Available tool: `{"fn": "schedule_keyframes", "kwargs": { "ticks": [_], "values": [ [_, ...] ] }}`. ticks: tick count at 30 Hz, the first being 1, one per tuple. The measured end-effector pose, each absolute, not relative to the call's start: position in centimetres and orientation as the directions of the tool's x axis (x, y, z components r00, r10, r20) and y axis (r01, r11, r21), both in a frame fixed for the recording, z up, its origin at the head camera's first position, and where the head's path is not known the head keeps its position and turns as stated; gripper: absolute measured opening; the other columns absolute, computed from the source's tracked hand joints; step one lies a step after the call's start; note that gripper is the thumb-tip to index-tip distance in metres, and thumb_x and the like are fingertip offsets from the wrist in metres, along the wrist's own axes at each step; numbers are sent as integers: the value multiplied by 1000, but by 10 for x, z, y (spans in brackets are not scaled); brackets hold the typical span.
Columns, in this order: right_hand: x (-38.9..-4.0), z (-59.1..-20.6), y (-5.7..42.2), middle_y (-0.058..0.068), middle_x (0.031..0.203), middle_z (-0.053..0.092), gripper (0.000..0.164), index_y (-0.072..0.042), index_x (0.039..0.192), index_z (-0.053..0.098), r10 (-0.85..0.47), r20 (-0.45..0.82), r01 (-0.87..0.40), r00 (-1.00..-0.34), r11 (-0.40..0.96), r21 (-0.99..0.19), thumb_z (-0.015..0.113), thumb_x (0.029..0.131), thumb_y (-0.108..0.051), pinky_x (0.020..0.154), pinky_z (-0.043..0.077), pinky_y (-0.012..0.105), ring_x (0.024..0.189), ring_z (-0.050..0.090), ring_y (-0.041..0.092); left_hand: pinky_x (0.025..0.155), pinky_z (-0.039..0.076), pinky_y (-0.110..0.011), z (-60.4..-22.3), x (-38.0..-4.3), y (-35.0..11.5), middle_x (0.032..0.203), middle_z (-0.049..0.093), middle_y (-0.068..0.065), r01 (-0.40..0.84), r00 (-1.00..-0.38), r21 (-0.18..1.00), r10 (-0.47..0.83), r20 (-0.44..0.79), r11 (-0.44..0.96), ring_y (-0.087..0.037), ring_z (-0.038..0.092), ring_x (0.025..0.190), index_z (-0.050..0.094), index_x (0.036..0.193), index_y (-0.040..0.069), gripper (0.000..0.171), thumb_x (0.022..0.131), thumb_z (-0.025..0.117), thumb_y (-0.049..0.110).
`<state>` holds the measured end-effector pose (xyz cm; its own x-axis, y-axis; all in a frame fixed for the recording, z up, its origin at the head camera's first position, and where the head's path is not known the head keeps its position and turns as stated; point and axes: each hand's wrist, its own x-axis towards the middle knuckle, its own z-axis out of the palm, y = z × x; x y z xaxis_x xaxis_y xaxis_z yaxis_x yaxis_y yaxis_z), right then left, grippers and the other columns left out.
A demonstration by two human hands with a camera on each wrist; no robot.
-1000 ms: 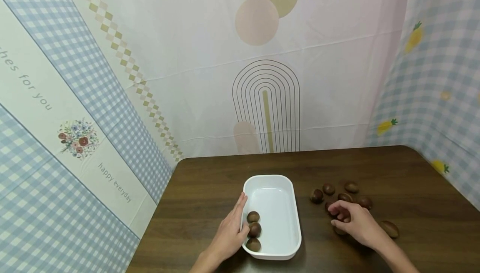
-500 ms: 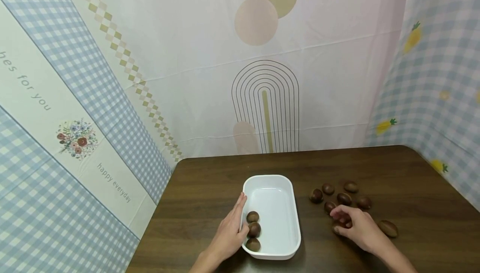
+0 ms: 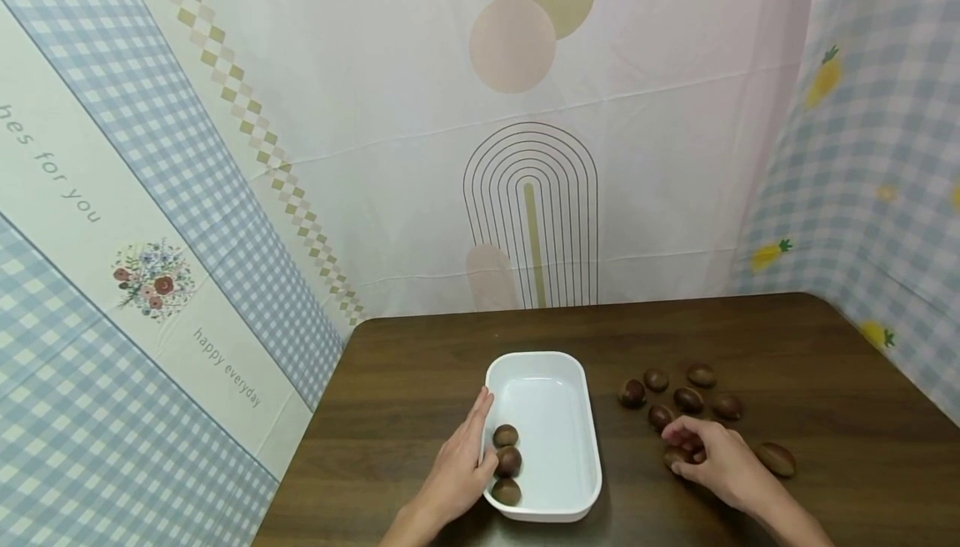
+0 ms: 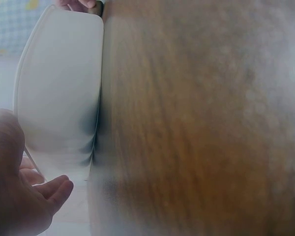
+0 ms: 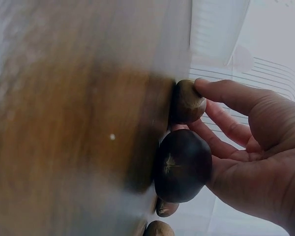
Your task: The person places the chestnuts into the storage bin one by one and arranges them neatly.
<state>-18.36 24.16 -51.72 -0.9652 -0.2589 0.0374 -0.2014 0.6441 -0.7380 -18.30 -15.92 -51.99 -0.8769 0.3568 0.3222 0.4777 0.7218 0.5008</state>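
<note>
A white rectangular dish point(image 3: 555, 447) stands on the brown wooden table, with three chestnuts point(image 3: 508, 461) in a row along its left inner side. My left hand point(image 3: 459, 462) holds the dish's left wall, thumb over the rim and fingers along the outside. To the right of the dish, my right hand point(image 3: 716, 459) pinches a chestnut point(image 5: 188, 103) low at the tabletop, its thumb on the shell and fingers curled behind. In the right wrist view a larger dark chestnut point(image 5: 182, 166) lies close beside the palm.
Several loose chestnuts point(image 3: 688, 400) lie in a group just beyond the right hand. One long chestnut point(image 3: 776, 459) is right of the wrist. The wooden table point(image 3: 420, 363) meets a patterned cloth point(image 3: 420, 197) at its back edge, with checked cloth on both sides.
My right hand has lowered its fingers onto a chestnut and now pinches it, shifting very little. My left hand and the dish have stayed in place.
</note>
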Motion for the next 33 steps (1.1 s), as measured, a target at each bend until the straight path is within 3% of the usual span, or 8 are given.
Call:
{"fn": "schedule_keyframes", "kwargs": {
  "ticks": [12,20,33],
  "values": [
    [-185,-517,244,0,102,72,28,-6,112,72,-289,50,-229,-956,630,-742,83,86,-4,71,56,28,87,66,10,112,44,-58,-519,-183,-159,173,27,-16,460,-887,525,350,299,716,-31,40,152,34,163,-2,72,96,55,4],
    [-185,-512,241,0,103,72,28,-6,113,73,-260,35,-198,-965,635,-747,83,86,-4,73,56,28,90,67,15,113,43,-58,-520,-182,-159,173,26,-16,461,-887,521,354,298,718,-31,39,153,33,164,-1,72,96,55,4],
    [-191,-498,236,3,109,76,29,-8,112,74,-238,157,-278,-959,658,-700,85,85,-3,74,57,28,94,70,19,113,43,-58,-520,-183,-159,173,27,-18,475,-880,519,363,308,711,-32,39,152,33,163,-3,71,96,56,2]
  ]
}}
